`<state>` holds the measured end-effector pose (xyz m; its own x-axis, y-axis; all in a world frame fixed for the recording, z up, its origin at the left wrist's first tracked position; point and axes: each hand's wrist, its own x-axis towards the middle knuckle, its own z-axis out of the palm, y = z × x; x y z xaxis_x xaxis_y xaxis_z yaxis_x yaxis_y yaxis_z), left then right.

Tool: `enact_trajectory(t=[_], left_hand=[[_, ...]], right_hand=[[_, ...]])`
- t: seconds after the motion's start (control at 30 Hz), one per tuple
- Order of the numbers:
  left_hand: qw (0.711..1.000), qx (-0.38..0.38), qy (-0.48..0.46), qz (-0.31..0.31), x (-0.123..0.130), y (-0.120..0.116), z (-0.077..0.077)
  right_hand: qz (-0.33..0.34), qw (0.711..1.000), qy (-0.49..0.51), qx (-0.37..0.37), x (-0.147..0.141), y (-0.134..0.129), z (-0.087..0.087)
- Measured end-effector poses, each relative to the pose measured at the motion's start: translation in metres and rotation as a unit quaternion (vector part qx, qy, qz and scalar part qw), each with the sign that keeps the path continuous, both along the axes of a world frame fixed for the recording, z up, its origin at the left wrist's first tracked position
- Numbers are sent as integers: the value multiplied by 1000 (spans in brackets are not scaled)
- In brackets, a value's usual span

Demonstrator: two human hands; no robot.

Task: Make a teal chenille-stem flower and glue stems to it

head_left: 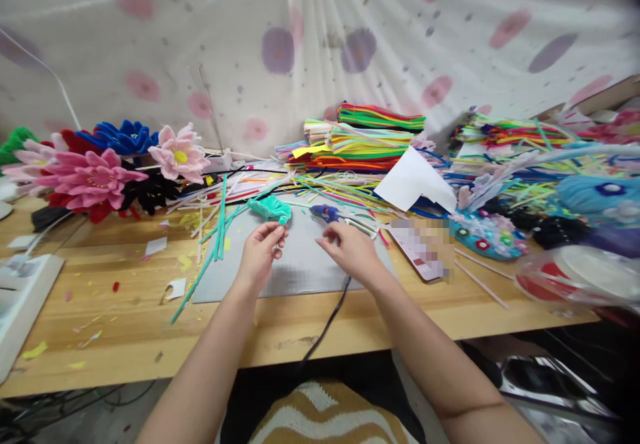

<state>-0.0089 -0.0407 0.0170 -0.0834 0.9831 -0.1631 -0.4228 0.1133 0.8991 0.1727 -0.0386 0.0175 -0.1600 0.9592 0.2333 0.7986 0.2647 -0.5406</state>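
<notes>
A teal fuzzy piece (270, 209), fan-like in shape, rises from the fingertips of my left hand (263, 249), which pinches its small lower end. To the right, my right hand (347, 249) is held with thumb and fingers apart and nothing between them. Just beyond it lies a dark blue glue gun (326, 214) on the grey mat (300, 274). Teal pipe cleaners (220, 224) lie at the mat's left side.
Fuzzy flowers (95, 177) stand at the left, near a white power strip (30, 304). Bundled pipe cleaners (367, 139) are piled behind. A phone (417, 251) and a clear-lidded cup (575, 274) are on the right. A black cord (327, 327) crosses the front edge.
</notes>
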Motion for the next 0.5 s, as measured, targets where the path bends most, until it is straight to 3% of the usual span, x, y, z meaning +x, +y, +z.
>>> enact_trajectory(t=[0.1,0.2,0.5], left_hand=[[1000,20,18,3,3,-3,3],[998,47,36,3,2,-6,6],[994,63,93,11,-1,-6,10]], right_hand=[[97,976,192,16,-29,7,11],[137,944,301,12,-50,13,15],[140,933,331,13,-56,9,21]])
